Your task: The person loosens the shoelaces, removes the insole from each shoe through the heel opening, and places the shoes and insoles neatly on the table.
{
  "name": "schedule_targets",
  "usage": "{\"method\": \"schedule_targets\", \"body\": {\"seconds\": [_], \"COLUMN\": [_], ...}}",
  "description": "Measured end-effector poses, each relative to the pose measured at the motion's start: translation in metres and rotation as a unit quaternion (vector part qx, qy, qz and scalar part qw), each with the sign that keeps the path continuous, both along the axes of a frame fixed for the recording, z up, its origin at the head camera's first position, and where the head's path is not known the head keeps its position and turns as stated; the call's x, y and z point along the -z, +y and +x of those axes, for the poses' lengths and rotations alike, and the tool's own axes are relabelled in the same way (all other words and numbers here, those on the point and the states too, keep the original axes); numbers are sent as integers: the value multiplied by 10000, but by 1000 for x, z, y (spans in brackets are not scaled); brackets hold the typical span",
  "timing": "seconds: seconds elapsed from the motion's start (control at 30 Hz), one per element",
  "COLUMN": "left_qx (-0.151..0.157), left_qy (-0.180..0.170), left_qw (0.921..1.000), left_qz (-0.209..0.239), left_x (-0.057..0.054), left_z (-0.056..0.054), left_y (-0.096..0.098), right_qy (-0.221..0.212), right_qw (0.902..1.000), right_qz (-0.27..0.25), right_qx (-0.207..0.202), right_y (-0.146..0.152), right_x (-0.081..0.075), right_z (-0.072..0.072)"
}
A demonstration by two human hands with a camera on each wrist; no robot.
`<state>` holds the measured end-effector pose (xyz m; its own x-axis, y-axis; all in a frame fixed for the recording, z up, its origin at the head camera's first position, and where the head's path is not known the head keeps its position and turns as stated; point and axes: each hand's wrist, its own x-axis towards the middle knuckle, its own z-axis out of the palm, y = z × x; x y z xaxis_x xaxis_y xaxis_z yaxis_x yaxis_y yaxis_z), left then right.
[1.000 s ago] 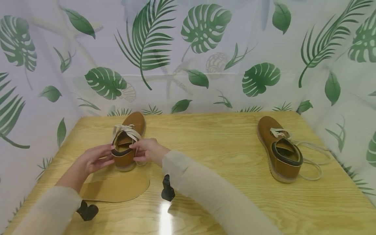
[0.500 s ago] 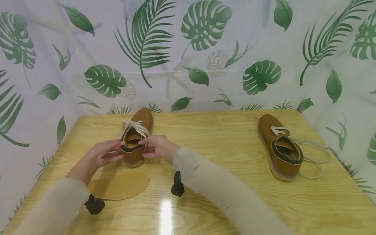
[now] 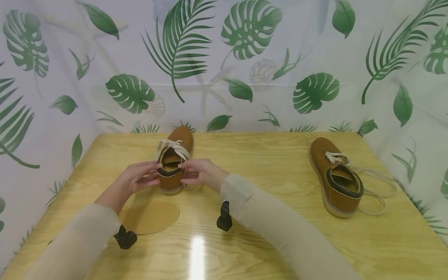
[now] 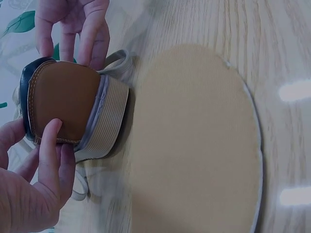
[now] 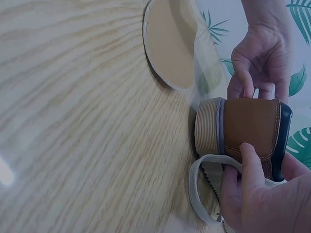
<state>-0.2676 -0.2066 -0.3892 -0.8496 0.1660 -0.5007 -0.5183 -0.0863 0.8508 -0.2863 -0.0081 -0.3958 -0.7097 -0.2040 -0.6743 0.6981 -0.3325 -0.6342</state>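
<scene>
A brown lace-up shoe point(image 3: 170, 182) stands at the left-centre of the table, toe pointing to the back, heel toward me. My left hand point(image 3: 138, 177) grips the left side of its dark padded collar, the thumb at the opening's edge. On the opposite side my right hand point(image 3: 203, 171) holds the collar the same way. Both wrist views show fingers against the brown heel point(image 4: 65, 97) and the ribbed pale sole point(image 5: 208, 127). Its cream laces point(image 3: 175, 146) lie across the tongue, and one loop point(image 5: 194, 189) hangs beside the right hand.
A matching brown shoe point(image 3: 341, 200) stands at the right, its long laces point(image 3: 379, 194) trailing on the table. A flat tan oval piece point(image 3: 154, 217) lies in front of the held shoe, partly behind the left forearm. A leaf-print cloth point(image 3: 210, 70) rises behind the table.
The held shoe has moved right and slightly toward the back, with both hands keeping their grip on it. The other shoe and the tan oval piece stay in place.
</scene>
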Motion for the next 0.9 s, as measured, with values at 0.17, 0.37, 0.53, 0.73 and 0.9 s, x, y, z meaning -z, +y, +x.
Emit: {"method": "schedule_targets", "body": {"seconds": [0.17,0.37,0.53,0.73,0.9], "left_qx": [-36,-79,-47,-24,19], "left_qy": [-67,-108,-61,-22,-3], "left_qw": [10000,9999,10000,10000,10000], "left_qz": [9,-88,-41,-76,-63], "left_x": [2,5,7,8,12], "left_z": [-3,-4,-4,-6,0], "left_y": [8,21,37,50,58], "right_qy": [-7,-13,-45,-55,-136], "right_qw": [10000,9999,9994,9996,9996], "right_qz": [-5,10,143,182,229], "right_qx": [18,131,299,230,123], "right_y": [8,21,37,49,58], "right_x": [-1,2,4,-1,1], "right_z": [1,3,3,5,12]}}
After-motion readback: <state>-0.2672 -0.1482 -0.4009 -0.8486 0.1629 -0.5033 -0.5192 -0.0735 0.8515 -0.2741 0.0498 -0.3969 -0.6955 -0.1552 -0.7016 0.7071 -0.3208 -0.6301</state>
